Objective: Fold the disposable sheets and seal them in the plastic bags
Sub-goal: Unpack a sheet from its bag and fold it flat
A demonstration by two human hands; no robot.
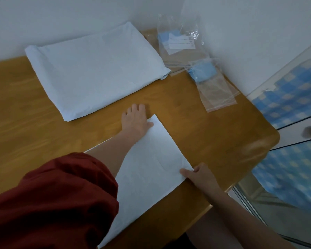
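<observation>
Folding sheet (151,168), near edge | left hand (136,119) flat, fingers spread | right hand (199,174) pinching corner | two bags (180,42) apparently filled, stack (97,69) pending

Left grip (136,119) flat, right grip (199,175) curled

The scene is lit dimly and evenly, with a cool cast and soft shadows. A pale sheen is seen on the tabletop (250,150) near its right corner, beside the glass panel (285,212). Small highlights are shown on the plastic bags (180,42) at the far edge. Detail is lost in the dark sleeve (52,203). Straight edges are bowed towards the borders, and the right border is blurred.
</observation>
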